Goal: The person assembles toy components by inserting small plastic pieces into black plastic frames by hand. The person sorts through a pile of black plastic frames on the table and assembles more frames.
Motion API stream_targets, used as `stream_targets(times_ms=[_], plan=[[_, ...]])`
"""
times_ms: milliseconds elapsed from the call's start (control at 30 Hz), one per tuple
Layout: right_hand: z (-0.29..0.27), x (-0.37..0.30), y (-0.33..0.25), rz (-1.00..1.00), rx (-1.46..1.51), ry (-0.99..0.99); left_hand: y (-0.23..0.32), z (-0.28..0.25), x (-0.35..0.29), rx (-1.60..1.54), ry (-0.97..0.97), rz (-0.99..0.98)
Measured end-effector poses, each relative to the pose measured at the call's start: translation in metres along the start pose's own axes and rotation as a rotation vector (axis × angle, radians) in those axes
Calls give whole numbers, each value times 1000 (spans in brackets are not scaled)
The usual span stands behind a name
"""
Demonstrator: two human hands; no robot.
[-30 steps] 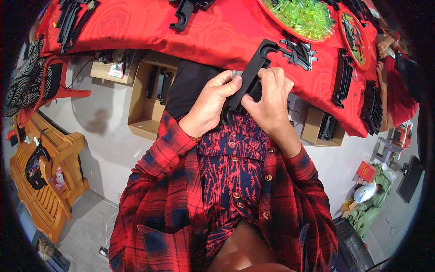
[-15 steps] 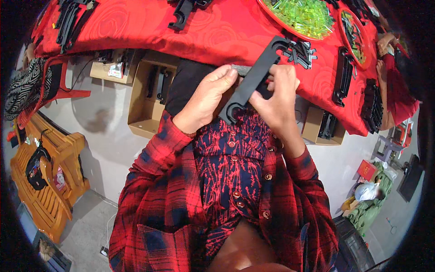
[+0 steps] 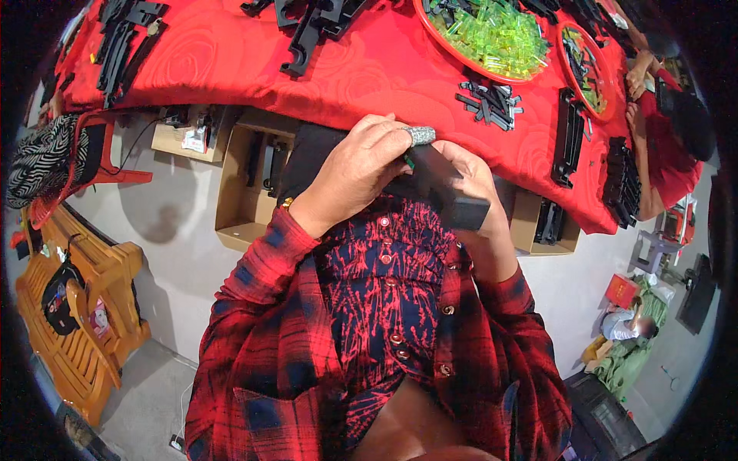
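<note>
My right hand (image 3: pixel 475 180) grips a long black plastic part (image 3: pixel 448 190) in front of my chest, just off the table's near edge. One blocky end of the part points down toward me, and its far end is partly covered by my fingers. My left hand (image 3: pixel 355 175) is closed, fingers bent, on a small grey speckled piece (image 3: pixel 419 136) that lies against the part's upper end. A bit of green shows beside the left fingertips, too small to make out.
On the red tablecloth (image 3: pixel 207 54) are a red-rimmed tray (image 3: pixel 530 79) of yellow-green clear pieces, a small black-and-grey pile (image 3: pixel 492 105) and several black bars (image 3: pixel 567 142). Cardboard boxes (image 3: pixel 231 184) stand below. Another person's arm (image 3: pixel 648 165) is at the right.
The black part has turned from lying slantwise with its hooked ends showing to pointing its blocky end toward me. My left hand has moved right and curled closer to it.
</note>
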State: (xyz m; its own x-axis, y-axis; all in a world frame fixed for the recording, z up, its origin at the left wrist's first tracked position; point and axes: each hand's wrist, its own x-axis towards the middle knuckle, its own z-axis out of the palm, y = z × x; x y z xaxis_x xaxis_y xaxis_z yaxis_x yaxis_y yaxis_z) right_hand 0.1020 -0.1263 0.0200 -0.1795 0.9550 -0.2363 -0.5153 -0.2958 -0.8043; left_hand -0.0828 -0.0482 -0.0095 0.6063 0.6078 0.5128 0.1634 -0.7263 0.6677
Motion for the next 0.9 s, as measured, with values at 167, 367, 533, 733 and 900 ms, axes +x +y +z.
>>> stream_targets(times_ms=[167,367,533,733,900], plan=[[5,-8,7,-74,-49,191,5,-5,3,-111,-30,-76],[8,-5,-22,-41,-414,192,5,9,-9,-806,80,-515],[6,-2,-14,-287,-568,429,3,7,-10,-1550,53,-668],[13,-1,-10,-324,-584,435,9,3,-5,-1626,82,-828],[14,-2,-9,-313,-611,435,3,8,-11,-1783,87,-817]])
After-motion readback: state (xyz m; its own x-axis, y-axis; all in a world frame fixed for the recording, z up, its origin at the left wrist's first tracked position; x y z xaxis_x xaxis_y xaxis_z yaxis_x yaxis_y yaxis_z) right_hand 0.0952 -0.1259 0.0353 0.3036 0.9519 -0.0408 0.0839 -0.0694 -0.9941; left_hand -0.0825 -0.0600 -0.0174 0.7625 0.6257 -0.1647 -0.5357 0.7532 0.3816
